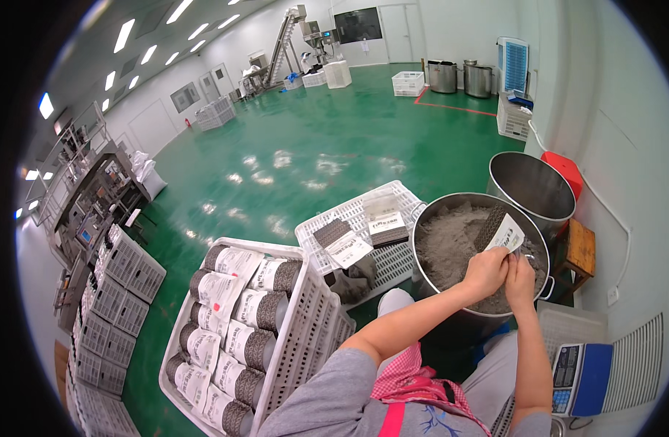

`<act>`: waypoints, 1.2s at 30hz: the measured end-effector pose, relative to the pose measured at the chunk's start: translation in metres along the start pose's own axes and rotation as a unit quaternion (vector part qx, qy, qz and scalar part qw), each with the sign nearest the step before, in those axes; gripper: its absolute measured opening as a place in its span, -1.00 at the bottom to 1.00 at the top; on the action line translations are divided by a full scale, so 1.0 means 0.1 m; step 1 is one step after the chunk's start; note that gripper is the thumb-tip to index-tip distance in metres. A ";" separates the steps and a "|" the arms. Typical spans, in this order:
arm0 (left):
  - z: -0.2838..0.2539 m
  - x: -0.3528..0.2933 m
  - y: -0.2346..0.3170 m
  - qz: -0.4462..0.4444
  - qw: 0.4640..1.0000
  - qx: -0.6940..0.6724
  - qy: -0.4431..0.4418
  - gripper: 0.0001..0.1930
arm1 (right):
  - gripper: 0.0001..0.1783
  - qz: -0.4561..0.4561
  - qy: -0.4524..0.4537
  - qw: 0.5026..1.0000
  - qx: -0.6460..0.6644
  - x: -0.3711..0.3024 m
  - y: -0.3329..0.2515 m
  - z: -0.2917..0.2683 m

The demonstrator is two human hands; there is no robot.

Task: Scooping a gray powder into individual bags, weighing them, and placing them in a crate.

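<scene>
Both my hands are together over a large steel pot [420, 266] filled with grey-brown powder [445, 237]. The fingers of my left hand [486, 274] and my right hand [521, 280] are closed at the near end of a packaging bag [506, 234], white with a dark patterned part. The bag tilts away from me above the powder. My fingertips partly cover its near edge, and I cannot see whether its mouth is apart. Left of the pot, stacks of flat bags [386, 221] and more loose bags [334, 234] lie on an upturned white crate [323, 218].
A white crate [299, 320] of filled bags [258, 309] stands at my left. Behind the pot are another steel pot [531, 162] and a wooden stool [578, 251]. A blue-and-white scale [593, 375] sits at my right. Stacked crates [116, 313] line the far left.
</scene>
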State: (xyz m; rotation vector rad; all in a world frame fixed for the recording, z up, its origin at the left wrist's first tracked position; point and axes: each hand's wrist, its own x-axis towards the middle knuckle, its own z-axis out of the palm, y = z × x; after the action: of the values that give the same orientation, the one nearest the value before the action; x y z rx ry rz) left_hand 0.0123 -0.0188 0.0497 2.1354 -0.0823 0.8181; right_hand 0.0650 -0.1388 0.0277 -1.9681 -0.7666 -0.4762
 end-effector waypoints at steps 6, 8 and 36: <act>0.10 0.06 -0.13 0.025 0.996 0.079 -0.044 -0.88 | -0.70 0.014 -0.042 0.991 -0.122 0.02 -0.09 -0.10; 0.14 0.08 -0.15 0.038 0.992 0.111 -0.054 -0.91 | -0.73 0.035 -0.068 0.977 -0.199 0.02 -0.15 -0.13; 1.66 -3.90 -2.26 -0.076 0.591 0.044 -0.802 -0.62 | -0.43 0.330 0.374 0.862 0.090 -1.98 1.82 -0.59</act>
State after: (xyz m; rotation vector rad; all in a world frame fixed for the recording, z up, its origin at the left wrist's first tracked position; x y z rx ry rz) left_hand -0.1335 -0.0745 -0.4045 2.1852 -0.7599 -1.4460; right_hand 0.0439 -0.3200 -0.1785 -1.5419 0.3482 -0.6446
